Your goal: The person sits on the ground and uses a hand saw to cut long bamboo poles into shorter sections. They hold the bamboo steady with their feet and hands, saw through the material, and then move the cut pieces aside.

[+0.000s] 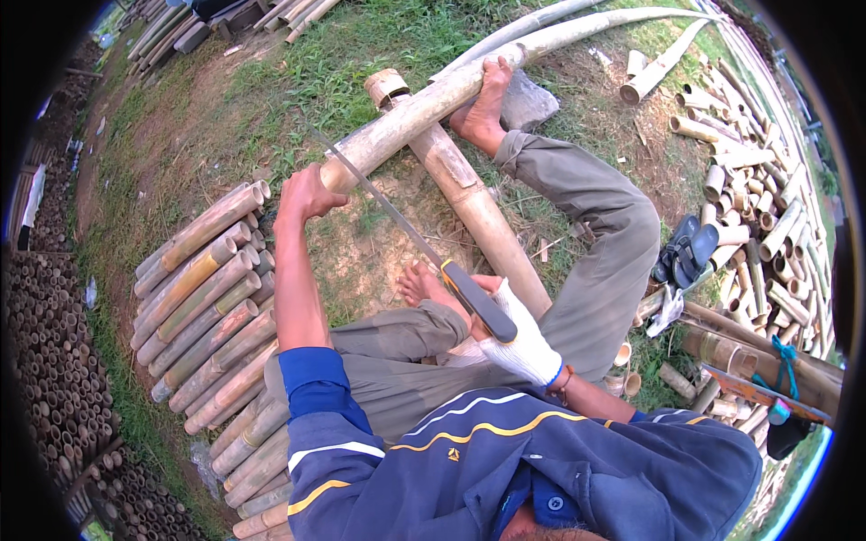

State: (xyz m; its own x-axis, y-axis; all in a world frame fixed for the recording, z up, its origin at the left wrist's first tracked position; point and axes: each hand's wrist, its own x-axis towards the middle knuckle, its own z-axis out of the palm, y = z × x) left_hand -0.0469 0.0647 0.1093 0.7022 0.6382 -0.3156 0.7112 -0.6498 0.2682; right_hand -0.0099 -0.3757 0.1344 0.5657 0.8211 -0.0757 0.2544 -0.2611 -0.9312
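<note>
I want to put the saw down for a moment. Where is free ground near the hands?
Free: the bare dirt between the left hand and the cross pole, and grass beyond the long pole. Crowded: stacked poles on the left, cut pieces on the right.

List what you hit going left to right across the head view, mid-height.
Field of upright bamboo tube ends → stack of cut bamboo lengths → left hand on the long bamboo pole → saw gripped by the gloved right hand → dark sandals → pile of short bamboo offcuts.
</note>
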